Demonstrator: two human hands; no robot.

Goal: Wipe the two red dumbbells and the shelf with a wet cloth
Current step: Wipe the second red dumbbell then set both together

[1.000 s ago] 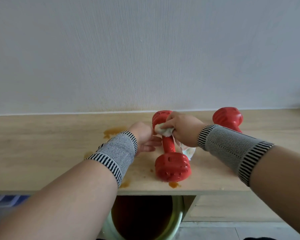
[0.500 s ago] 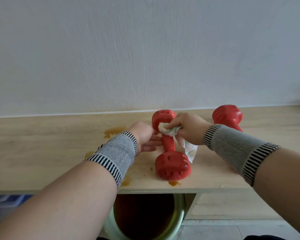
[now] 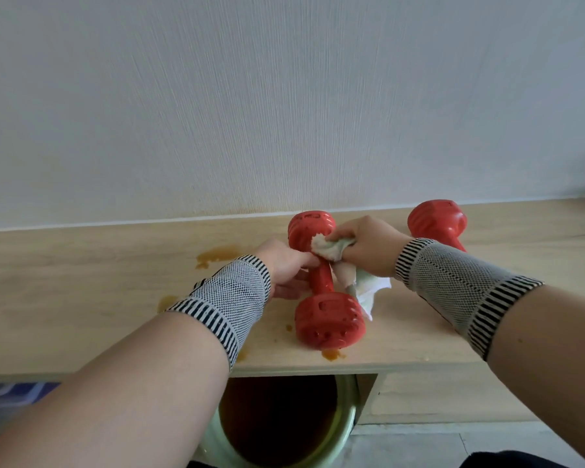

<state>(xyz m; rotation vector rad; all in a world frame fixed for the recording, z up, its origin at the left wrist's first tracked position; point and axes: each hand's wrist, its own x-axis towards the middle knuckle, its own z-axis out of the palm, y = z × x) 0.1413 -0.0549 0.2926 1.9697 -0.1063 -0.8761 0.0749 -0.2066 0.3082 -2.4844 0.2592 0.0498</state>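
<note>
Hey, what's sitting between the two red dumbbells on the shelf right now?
In the head view, the right hand and its wet cloth lie between the near dumbbell and the far dumbbell.

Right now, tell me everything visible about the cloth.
The cloth is a crumpled white rag, its bunched part stained yellowish. The right hand grips it and presses it against the far head of the near dumbbell. A loose tail hangs down right of the handle, reaching the shelf.
</note>
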